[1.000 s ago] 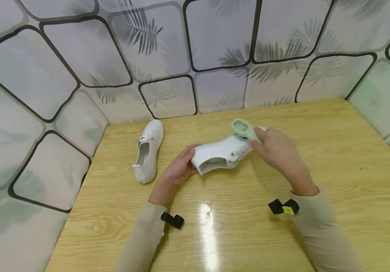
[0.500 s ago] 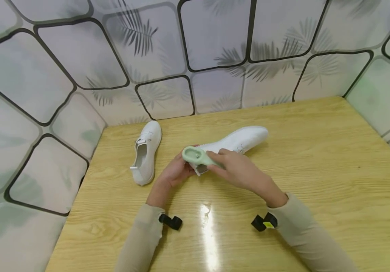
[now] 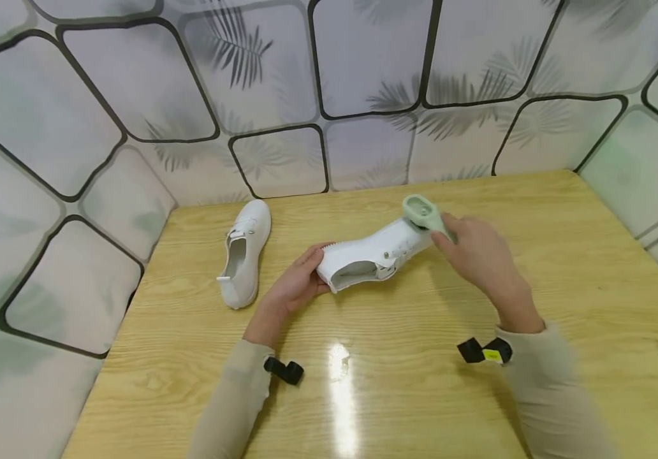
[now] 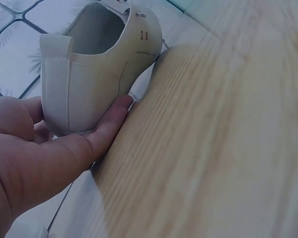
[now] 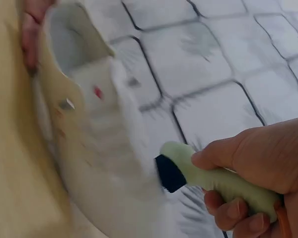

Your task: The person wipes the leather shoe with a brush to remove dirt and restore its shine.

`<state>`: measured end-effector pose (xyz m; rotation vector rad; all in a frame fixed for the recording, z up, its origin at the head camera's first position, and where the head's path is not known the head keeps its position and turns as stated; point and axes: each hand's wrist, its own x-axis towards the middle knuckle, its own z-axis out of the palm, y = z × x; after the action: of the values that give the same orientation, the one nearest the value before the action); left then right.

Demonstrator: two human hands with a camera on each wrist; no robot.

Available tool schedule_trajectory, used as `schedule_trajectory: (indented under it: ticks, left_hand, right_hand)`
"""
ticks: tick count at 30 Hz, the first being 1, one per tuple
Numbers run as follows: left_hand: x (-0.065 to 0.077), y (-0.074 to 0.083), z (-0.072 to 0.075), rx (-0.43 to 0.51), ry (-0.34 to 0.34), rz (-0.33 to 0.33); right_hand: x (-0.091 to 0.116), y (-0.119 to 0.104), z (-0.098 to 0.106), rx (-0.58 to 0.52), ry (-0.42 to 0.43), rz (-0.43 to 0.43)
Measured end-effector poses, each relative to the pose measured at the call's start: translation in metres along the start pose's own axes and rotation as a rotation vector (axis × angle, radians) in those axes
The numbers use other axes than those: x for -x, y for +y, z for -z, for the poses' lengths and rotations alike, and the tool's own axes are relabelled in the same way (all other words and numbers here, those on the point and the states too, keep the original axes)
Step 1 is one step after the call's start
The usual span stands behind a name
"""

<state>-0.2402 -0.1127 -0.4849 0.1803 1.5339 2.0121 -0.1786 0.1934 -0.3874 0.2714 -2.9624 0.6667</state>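
A white lace-up shoe (image 3: 358,253) lies tilted on its side, its opening toward me and its toe to the right. My left hand (image 3: 293,288) holds it by the heel, the thumb on top. In the left wrist view, fingers (image 4: 107,131) of that hand curl under the heel of the shoe (image 4: 82,94). My right hand (image 3: 481,258) grips a pale green shoe brush (image 3: 421,209), its head at the toe end of the shoe. Dark bristles (image 5: 170,173) face the shoe in the right wrist view; blur hides whether they touch it.
A second white shoe (image 3: 255,233) stands upright on the wooden table (image 3: 409,382), left of my left hand. Patterned panels (image 3: 372,150) rise behind the table and along both sides. Light glares off the tabletop at the front.
My right hand moved the brush left to the heel half a second ago, then back right to the toe. My left hand keeps its hold on the shoe.
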Motion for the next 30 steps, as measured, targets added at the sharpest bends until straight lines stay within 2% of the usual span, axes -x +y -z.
schedule_trajectory:
  ticks: [3, 6, 8, 11, 17, 20, 23, 27, 30]
  left_hand:
    - [0.003, 0.001, 0.004, 0.014, 0.003, -0.009]
    - [0.004, 0.000, 0.005, 0.021, -0.022, -0.012]
    - [0.004, -0.001, 0.004, 0.024, -0.033, -0.009]
    - [0.003, -0.001, 0.003, 0.028, -0.028, -0.009]
    - [0.000, -0.001, -0.001, 0.008, -0.026, -0.012]
    - [-0.002, -0.001, -0.002, 0.012, -0.031, -0.002]
    - [-0.002, -0.001, -0.002, 0.019, -0.021, 0.004]
    - [-0.001, 0.000, -0.001, 0.019, -0.019, 0.003]
    - [0.000, 0.000, 0.000, 0.023, -0.030, 0.003]
  right_hand:
    - [-0.004, -0.030, -0.025, -0.012, -0.041, 0.123]
    - [-0.003, -0.061, -0.048, -0.033, -0.095, 0.244]
    - [-0.002, -0.071, -0.054, -0.051, -0.105, 0.278]
    - [-0.003, -0.064, -0.049, -0.039, -0.077, 0.247]
    - [-0.002, -0.014, -0.006, -0.019, -0.062, 0.017]
    - [0.001, -0.003, 0.004, -0.006, -0.037, -0.050]
    - [0.002, -0.011, -0.006, 0.003, -0.023, -0.019]
    - [0.000, -0.039, -0.036, -0.027, -0.081, 0.115]
    - [0.000, -0.058, -0.050, -0.058, -0.106, 0.194]
